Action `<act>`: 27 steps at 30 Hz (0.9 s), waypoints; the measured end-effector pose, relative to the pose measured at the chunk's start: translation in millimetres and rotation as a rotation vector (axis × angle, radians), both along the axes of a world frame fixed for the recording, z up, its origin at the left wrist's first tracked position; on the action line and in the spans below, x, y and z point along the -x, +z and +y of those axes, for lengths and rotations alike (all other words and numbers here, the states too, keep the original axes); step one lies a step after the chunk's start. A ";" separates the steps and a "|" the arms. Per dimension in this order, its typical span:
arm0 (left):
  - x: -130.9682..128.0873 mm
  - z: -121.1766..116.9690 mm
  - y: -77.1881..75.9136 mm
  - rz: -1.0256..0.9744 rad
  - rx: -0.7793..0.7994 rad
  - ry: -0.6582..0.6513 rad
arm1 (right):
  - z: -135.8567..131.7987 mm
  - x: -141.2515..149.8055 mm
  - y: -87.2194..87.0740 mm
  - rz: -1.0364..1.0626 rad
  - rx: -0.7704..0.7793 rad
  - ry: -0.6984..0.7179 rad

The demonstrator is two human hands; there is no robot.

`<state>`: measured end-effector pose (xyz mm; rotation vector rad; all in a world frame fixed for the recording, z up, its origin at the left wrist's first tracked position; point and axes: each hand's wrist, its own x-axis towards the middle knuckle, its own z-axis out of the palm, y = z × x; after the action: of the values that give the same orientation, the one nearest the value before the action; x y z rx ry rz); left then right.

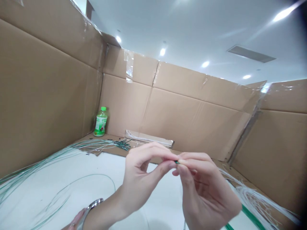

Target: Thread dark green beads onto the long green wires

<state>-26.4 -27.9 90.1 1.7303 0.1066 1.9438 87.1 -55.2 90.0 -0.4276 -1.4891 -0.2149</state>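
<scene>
My left hand (141, 175) and my right hand (203, 188) meet fingertip to fingertip in front of me, above a white table (100, 166). Both pinch the end of a thin green wire (177, 162), of which only a short tip shows between thumbs and forefingers. A metal bangle (90, 209) sits on my left wrist. A long loop of thin green wire (96, 175) lies on the table below my left hand.
Taped cardboard walls (182, 108) enclose the table on three sides. A green bottle (100, 122) stands in the far left corner. A bundle of green wires (72, 148) fans across the left; white strands (259, 198) and a green strip lie at right. A flat cardboard piece (148, 138) lies at the back.
</scene>
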 end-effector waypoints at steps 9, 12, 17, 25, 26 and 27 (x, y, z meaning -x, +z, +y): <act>2.5 4.1 0.2 0.034 -0.006 0.049 | -0.1 -2.8 3.5 -0.021 -0.030 -0.122; 3.1 4.4 0.0 0.054 -0.042 0.087 | 3.0 -3.8 3.3 -0.040 -0.133 -0.236; 3.0 4.5 1.5 0.081 -0.043 0.122 | 3.6 -6.0 1.7 -0.051 -0.020 -0.169; 11.7 7.2 4.9 0.138 -0.210 0.314 | -2.0 -12.6 6.6 -0.125 -0.126 -0.356; 12.4 7.5 5.0 0.152 -0.242 0.332 | -3.0 -13.2 7.7 -0.154 -0.132 -0.389; 12.8 7.6 5.0 0.163 -0.264 0.343 | -3.9 -13.6 8.7 -0.183 -0.136 -0.415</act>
<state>-39.2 -20.3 95.1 2.1622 0.2273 2.1306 100.7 -59.1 98.7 -0.6173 -1.5400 -0.6959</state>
